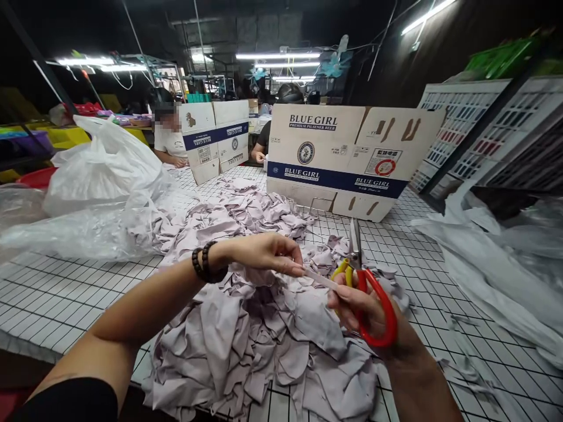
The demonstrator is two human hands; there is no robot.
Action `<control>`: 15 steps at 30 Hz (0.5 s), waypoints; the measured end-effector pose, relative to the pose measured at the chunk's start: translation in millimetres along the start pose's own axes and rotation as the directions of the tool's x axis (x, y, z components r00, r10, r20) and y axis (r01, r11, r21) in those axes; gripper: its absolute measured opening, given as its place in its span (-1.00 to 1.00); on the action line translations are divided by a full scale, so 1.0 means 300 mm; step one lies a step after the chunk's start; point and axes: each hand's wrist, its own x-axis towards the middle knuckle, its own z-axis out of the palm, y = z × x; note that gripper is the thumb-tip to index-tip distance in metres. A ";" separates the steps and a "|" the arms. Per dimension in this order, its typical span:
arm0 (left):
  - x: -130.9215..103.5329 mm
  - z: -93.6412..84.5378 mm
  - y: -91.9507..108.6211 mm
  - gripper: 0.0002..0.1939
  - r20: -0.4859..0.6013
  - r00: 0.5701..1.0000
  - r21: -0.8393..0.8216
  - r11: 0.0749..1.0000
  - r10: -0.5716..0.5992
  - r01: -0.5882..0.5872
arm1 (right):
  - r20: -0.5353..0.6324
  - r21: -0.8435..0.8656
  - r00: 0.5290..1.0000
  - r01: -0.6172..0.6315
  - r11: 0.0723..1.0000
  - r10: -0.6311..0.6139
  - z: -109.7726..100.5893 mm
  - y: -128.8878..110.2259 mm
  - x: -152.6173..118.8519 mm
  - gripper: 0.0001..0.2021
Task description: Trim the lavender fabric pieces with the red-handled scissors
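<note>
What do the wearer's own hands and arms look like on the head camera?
The left hand is ungloved, with two strands of dark, round beads about the wrist and a short, black sleeve on the upper arm. The right hand is ungloved too; its forearm shows bare, and no sleeve is in view on that side.

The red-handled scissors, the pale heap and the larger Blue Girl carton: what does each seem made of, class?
Scissors: apparently metal blades, by their grey sheen; glossy red handles, probably plastic. Pale heap: soft matte fabric, by its folds; fibre unclear. Larger carton: matte cardboard, by its crease and brown patches.
</note>
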 end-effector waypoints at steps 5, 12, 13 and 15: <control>0.087 -0.025 -0.003 -0.63 0.048 0.985 -0.071 0.983 -0.167 0.170 | 0.020 0.150 0.996 -0.088 0.985 0.086 0.042 0.059 -0.047 -0.74; -0.027 0.297 -0.212 -0.37 -0.445 0.829 -0.194 0.941 -0.337 0.278 | -0.269 0.217 0.950 -0.103 0.971 0.161 0.137 0.289 -0.066 -0.68; -0.055 0.360 -0.230 -0.34 -0.392 0.820 -0.320 0.898 -0.417 0.303 | -0.266 0.192 0.953 -0.097 0.977 0.146 0.145 0.308 -0.076 -0.67; -0.092 0.465 -0.256 -0.34 -0.268 0.807 -0.614 0.739 -0.526 0.278 | -0.217 0.118 0.969 -0.097 0.988 0.121 0.154 0.331 -0.099 -0.65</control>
